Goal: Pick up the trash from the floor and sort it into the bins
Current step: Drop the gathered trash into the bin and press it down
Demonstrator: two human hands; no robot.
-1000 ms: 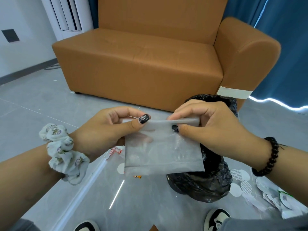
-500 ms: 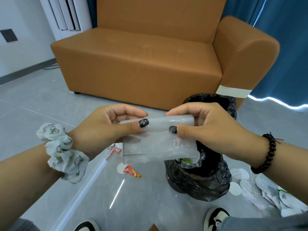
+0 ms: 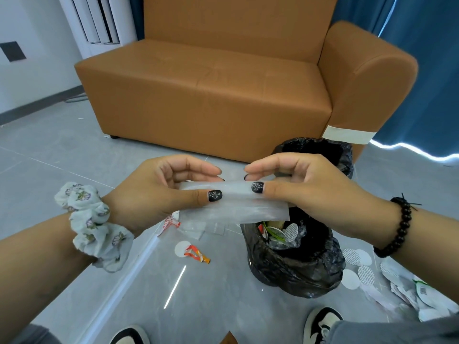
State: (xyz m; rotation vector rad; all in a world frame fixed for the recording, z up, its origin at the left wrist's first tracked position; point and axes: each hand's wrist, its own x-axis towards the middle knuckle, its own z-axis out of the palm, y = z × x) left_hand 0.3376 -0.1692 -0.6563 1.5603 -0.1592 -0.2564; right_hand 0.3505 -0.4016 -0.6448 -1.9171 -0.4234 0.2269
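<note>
One black-lined bin (image 3: 298,264) in front of the brown sofa (image 3: 223,95), holding round white seals, a green scrap and crumpled clear film. Just above the bin's near-left rim, a rolled clear plastic bag (image 3: 238,202), pinched at one end by left hand (image 3: 159,189) and at the other by right hand (image 3: 303,184), thumbs on top, fingers curled behind. Left of the bin on the floor, an orange wrapper (image 3: 197,254); right of it, more white seals (image 3: 357,269).
</note>
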